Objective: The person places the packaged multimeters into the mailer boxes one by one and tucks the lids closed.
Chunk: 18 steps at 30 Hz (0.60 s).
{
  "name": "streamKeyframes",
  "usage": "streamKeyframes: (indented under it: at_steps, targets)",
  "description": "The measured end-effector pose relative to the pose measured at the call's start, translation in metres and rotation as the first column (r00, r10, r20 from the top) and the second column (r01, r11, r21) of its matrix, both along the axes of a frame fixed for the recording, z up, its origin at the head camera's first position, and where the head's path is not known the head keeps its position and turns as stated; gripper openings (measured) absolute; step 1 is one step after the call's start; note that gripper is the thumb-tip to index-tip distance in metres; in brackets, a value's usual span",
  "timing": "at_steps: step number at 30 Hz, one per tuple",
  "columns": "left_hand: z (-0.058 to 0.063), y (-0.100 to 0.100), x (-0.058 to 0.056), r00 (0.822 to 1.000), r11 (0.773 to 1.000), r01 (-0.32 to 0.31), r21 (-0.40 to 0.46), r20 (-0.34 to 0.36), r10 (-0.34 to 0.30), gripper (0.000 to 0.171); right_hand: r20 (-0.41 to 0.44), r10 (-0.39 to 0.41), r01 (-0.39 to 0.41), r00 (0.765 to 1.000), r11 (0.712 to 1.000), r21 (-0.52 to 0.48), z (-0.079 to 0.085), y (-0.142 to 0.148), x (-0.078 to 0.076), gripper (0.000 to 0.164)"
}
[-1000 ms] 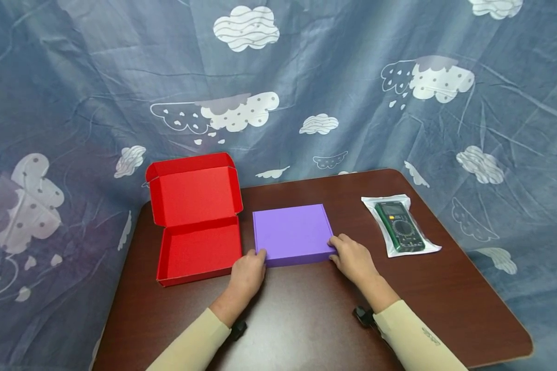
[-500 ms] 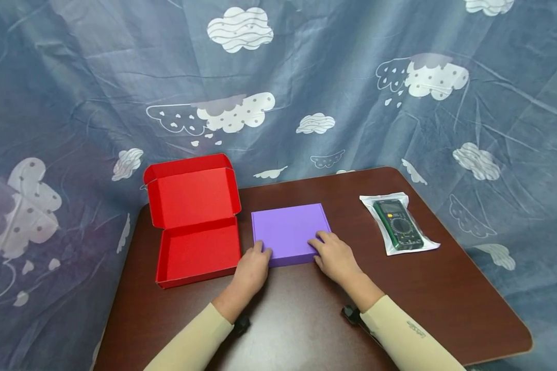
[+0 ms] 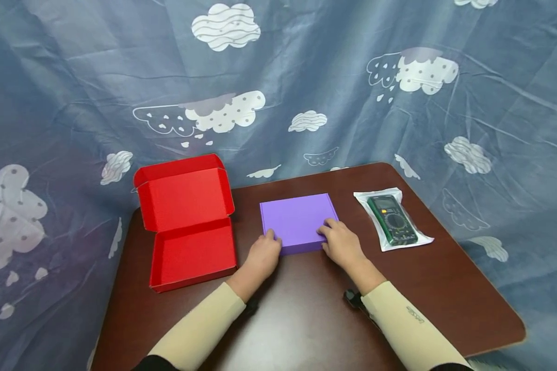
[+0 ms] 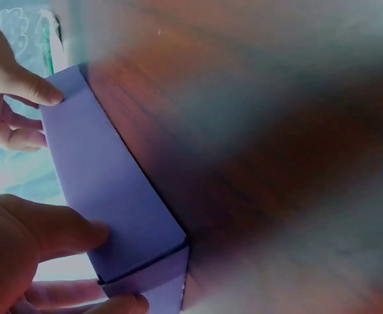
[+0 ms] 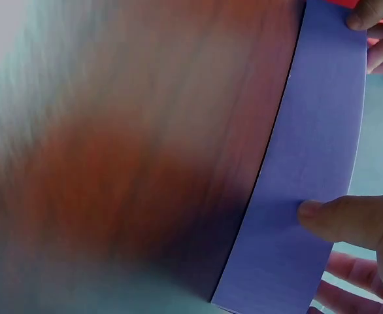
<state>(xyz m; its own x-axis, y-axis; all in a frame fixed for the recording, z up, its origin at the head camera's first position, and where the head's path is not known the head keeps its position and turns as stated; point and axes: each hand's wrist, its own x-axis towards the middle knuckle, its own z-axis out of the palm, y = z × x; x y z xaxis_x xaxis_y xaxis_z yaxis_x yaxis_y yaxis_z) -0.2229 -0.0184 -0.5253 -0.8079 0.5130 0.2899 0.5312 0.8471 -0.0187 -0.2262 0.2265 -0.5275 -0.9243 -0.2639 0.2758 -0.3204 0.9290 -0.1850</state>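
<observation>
A closed purple box lies flat on the table, its front side towards me. My left hand holds its near left corner. In the left wrist view that hand's thumb lies on the front side, with fingers around the corner. My right hand grips the front edge nearer its right end, fingers over the top. The right wrist view has its thumb pressed to the front side; the other fingers are partly hidden behind the box.
A red box stands with its lid raised, left of the purple one. On the right lies a multimeter in a clear-and-white plastic bag. The brown table meets a blue cloud-patterned curtain behind.
The right hand has shifted leftward along the front edge from the near right corner. The purple box has slid away from me and rightward, widening its gap to the red box.
</observation>
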Motion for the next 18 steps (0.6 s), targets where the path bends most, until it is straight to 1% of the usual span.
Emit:
streamKeyframes:
  at_steps: [3, 8, 14, 18]
  targets:
    - [-0.001, 0.013, -0.012, 1.0, 0.999, 0.0, -0.036, 0.024, 0.001, 0.01, 0.02, -0.037, 0.038, 0.999, 0.999, -0.024, 0.0, 0.01, -0.009, 0.033]
    - [0.002, 0.032, -0.035, 0.996, 0.997, 0.003, -0.079, 0.094, 0.005, 0.014, 0.053, -0.088, 0.09, 0.995, 0.995, -0.051, 0.002, 0.024, -0.027, 0.033]
    - [0.008, 0.052, -0.06, 0.988, 0.994, 0.027, -0.103, 0.151, -0.011, 0.011, 0.122, -0.152, 0.158, 0.981, 0.986, -0.045, 0.006, 0.04, -0.047, 0.034]
    - [0.01, 0.066, -0.073, 0.984, 0.995, 0.037, -0.096, 0.178, -0.019, 0.011, 0.16, -0.182, 0.189, 0.97, 0.981, -0.03, 0.01, 0.05, -0.06, 0.035]
